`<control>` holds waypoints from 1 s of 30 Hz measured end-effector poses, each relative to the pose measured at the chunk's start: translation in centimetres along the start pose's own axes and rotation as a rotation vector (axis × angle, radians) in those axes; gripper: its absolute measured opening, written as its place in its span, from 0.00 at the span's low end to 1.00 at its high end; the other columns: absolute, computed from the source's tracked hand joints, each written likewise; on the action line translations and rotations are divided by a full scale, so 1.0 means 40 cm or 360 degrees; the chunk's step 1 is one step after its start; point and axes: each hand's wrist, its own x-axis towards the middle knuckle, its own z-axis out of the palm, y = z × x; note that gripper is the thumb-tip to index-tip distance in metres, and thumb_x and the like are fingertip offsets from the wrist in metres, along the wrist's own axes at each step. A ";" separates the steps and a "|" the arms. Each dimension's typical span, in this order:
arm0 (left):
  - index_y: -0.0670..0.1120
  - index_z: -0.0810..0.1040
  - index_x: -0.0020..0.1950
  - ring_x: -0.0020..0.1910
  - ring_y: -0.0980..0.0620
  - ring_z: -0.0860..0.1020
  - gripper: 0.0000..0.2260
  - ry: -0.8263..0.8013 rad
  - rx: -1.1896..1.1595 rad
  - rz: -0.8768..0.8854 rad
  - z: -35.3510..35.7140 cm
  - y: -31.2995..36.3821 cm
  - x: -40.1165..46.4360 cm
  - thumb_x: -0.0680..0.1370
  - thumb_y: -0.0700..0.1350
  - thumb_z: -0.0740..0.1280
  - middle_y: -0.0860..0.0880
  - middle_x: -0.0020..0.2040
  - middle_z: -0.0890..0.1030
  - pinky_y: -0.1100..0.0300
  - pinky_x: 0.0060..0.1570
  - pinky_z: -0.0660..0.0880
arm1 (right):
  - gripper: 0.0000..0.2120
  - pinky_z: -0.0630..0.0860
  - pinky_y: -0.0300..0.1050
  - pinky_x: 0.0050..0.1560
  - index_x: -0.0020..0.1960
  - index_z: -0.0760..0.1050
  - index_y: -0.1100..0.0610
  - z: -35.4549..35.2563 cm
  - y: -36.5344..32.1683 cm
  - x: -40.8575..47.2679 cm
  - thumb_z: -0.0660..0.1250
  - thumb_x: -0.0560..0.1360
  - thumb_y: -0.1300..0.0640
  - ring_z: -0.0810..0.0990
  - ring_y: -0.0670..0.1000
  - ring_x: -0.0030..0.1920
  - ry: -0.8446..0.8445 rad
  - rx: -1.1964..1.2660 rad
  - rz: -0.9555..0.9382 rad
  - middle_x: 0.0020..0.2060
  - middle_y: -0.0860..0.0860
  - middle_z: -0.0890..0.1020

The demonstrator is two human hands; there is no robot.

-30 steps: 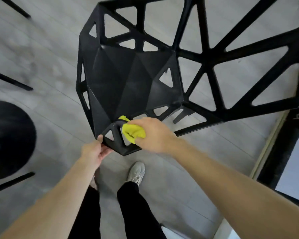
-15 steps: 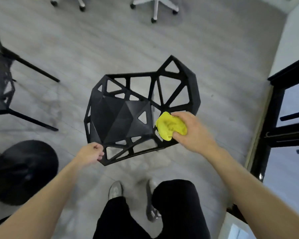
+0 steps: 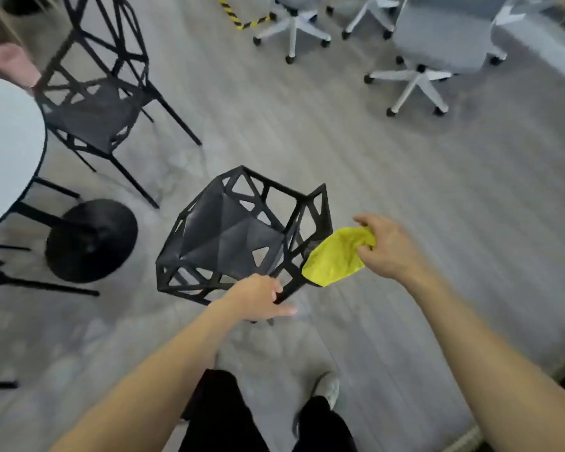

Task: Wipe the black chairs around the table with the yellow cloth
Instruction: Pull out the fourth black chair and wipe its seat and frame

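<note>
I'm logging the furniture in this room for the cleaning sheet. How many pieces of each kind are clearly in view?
Black lattice chairs: 2, near one, far one
White round tables: 1
Grey office chairs on castors: 3, e.g.
Total: 6; black legs at the left edge are too cropped to count.

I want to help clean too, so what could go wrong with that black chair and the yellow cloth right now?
The black chair looks tilted, and only the left hand grips its frame, so it might tip or slip. The yellow cloth hangs loosely pinched in the right hand, so it could drop or snag in the frame's openings. The feet stand close below.
</note>
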 end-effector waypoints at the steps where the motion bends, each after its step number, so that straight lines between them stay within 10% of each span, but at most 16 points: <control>1: 0.46 0.79 0.50 0.49 0.42 0.82 0.26 0.0035 0.0088 -0.0001 0.023 0.020 -0.002 0.78 0.70 0.68 0.49 0.41 0.81 0.48 0.52 0.79 | 0.34 0.77 0.52 0.64 0.72 0.76 0.51 -0.024 0.002 0.044 0.63 0.65 0.52 0.80 0.58 0.66 -0.0029 -0.0087 -0.0068 0.66 0.51 0.82; 7: 0.44 0.78 0.66 0.63 0.38 0.81 0.20 -0.0119 0.0268 -0.0302 0.089 0.004 0.023 0.90 0.57 0.55 0.41 0.63 0.82 0.46 0.57 0.77 | 0.39 0.77 0.51 0.53 0.80 0.65 0.42 -0.049 -0.057 0.310 0.67 0.71 0.57 0.80 0.63 0.62 -0.0470 -0.0776 -0.0456 0.62 0.53 0.76; 16: 0.49 0.79 0.66 0.57 0.40 0.83 0.17 -0.0107 -0.0047 -0.0364 0.126 -0.029 0.027 0.88 0.58 0.58 0.44 0.58 0.84 0.47 0.56 0.79 | 0.11 0.80 0.56 0.51 0.61 0.76 0.46 0.091 0.019 0.530 0.65 0.82 0.43 0.80 0.60 0.53 -0.0680 -0.1147 -0.1120 0.52 0.51 0.85; 25: 0.49 0.71 0.75 0.62 0.41 0.80 0.16 0.0285 -0.0115 -0.0789 0.129 0.085 0.022 0.87 0.42 0.59 0.45 0.65 0.80 0.48 0.51 0.78 | 0.11 0.76 0.51 0.47 0.58 0.79 0.50 0.059 -0.070 0.684 0.61 0.85 0.46 0.82 0.59 0.56 -0.0701 -0.1423 -0.1766 0.49 0.53 0.86; 30: 0.47 0.72 0.76 0.65 0.41 0.80 0.17 0.0471 -0.0123 -0.1267 0.069 0.162 0.123 0.87 0.43 0.59 0.45 0.66 0.81 0.48 0.65 0.77 | 0.08 0.77 0.52 0.48 0.55 0.81 0.54 0.065 -0.177 0.790 0.64 0.82 0.54 0.83 0.63 0.56 -0.0733 -0.1365 -0.1802 0.50 0.57 0.85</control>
